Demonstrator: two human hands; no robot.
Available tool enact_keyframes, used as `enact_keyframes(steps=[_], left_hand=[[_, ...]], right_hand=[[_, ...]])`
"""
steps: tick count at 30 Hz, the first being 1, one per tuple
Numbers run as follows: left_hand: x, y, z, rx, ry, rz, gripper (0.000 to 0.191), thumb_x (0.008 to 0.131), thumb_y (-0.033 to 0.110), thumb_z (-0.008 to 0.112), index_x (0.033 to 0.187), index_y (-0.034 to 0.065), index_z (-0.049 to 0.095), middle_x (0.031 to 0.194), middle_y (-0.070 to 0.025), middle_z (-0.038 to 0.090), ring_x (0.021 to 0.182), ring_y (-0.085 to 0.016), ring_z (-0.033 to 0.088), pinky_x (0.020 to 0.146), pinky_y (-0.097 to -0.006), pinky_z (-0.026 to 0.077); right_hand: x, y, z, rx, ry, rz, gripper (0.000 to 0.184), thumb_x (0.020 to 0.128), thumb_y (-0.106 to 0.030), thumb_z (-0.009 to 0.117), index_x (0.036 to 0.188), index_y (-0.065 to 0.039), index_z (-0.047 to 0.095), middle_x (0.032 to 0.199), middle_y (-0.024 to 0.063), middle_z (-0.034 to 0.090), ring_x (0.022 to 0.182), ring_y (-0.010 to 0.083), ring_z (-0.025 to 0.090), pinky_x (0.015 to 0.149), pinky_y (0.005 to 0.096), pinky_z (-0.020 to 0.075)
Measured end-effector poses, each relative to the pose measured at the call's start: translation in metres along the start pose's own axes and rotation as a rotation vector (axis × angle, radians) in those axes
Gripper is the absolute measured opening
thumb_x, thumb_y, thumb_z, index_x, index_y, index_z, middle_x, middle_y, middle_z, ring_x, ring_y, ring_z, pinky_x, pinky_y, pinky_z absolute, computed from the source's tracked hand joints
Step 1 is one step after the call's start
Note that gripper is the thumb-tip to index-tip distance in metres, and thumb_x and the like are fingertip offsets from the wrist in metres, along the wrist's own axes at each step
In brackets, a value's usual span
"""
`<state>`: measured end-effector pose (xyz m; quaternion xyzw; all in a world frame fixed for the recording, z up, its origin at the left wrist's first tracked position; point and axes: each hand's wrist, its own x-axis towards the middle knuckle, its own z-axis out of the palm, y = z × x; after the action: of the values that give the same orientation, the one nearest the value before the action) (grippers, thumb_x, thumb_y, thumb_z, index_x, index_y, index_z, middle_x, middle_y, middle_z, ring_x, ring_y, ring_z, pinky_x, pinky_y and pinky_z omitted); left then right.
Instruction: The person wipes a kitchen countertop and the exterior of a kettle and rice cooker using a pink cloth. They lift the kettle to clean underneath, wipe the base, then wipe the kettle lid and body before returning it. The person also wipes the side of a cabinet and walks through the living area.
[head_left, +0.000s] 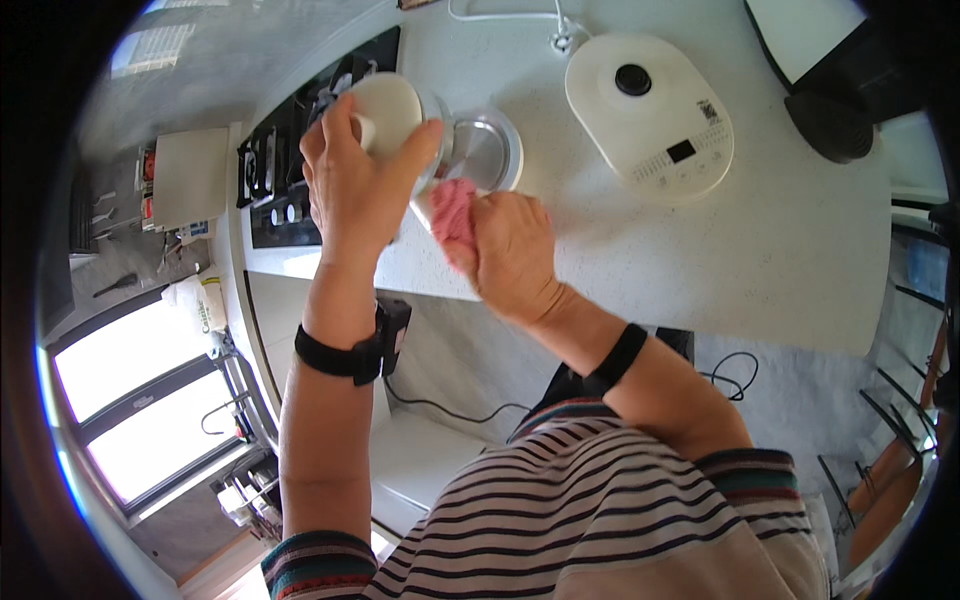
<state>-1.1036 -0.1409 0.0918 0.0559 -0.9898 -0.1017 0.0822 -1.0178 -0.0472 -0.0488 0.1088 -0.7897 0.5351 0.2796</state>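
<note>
My left hand (360, 176) holds a cream-coloured lid (390, 112) with a clear rim, fingers around its top, tilted above the counter. Just right of it stands a round container with a shiny metal bottom (480, 154) and a pale rim. My right hand (514, 251) grips a pink cloth (454, 210) at the near side of this container, close to the lid's lower edge. What the cloth touches is partly hidden by my fingers. To the right rests a cream oval appliance base (652, 127) with a black round connector on it.
A black gas hob (281, 180) lies at the left. White cables and a plug (561, 41) are at the back. A black device (832, 124) stands at the back right. The pale countertop (750, 277) ends at a front edge near my forearms.
</note>
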Motion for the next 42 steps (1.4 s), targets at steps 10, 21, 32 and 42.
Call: enact_keyframes(steps=[10, 21, 32, 42], left_hand=[[-0.001, 0.002, 0.002, -0.001, 0.024, -0.026, 0.098, 0.069, 0.06, 0.077, 0.146, 0.009, 0.043, 0.144, -0.0168, 0.041, 0.133, -0.034, 0.043, 0.104, -0.0476, 0.041], [0.001, -0.004, 0.004, -0.053, 0.024, -0.004, 0.096, 0.069, 0.058, 0.079, 0.145, 0.0107, 0.045, 0.144, -0.0162, 0.041, 0.129, -0.034, 0.049, 0.103, -0.0465, 0.043], [0.003, -0.011, 0.006, -0.043, 0.041, 0.055, 0.095, 0.067, 0.055, 0.079, 0.145, 0.0117, 0.045, 0.144, -0.0166, 0.041, 0.129, -0.035, 0.048, 0.102, -0.0474, 0.044], [-0.001, -0.004, 0.007, -0.049, 0.057, 0.026, 0.096, 0.066, 0.055, 0.079, 0.144, 0.0112, 0.045, 0.143, -0.0169, 0.041, 0.132, -0.037, 0.044, 0.102, -0.051, 0.042]], right_hand=[[-0.003, 0.008, -0.056, 0.0, -0.339, 0.423, 0.025, 0.089, -0.02, 0.07, 0.106, -0.004, 0.059, 0.095, 0.0131, 0.062, 0.088, 0.0348, 0.064, 0.07, 0.043, 0.0546], [-0.004, 0.006, -0.02, -0.082, -0.197, -0.022, 0.049, 0.077, -0.028, 0.08, 0.11, -0.002, 0.054, 0.095, 0.0105, 0.057, 0.082, 0.0283, 0.062, 0.062, 0.0362, 0.0538], [0.078, 0.074, -0.04, -0.075, -0.021, 0.144, 0.024, 0.085, -0.015, 0.065, 0.104, -0.001, 0.058, 0.104, 0.0253, 0.063, 0.09, 0.0436, 0.065, 0.079, 0.0508, 0.0541], [0.06, 0.108, -0.002, 0.044, -0.188, 0.273, 0.021, 0.087, -0.012, 0.066, 0.107, -0.007, 0.067, 0.102, 0.0138, 0.069, 0.095, 0.0345, 0.066, 0.085, 0.0438, 0.0521]])
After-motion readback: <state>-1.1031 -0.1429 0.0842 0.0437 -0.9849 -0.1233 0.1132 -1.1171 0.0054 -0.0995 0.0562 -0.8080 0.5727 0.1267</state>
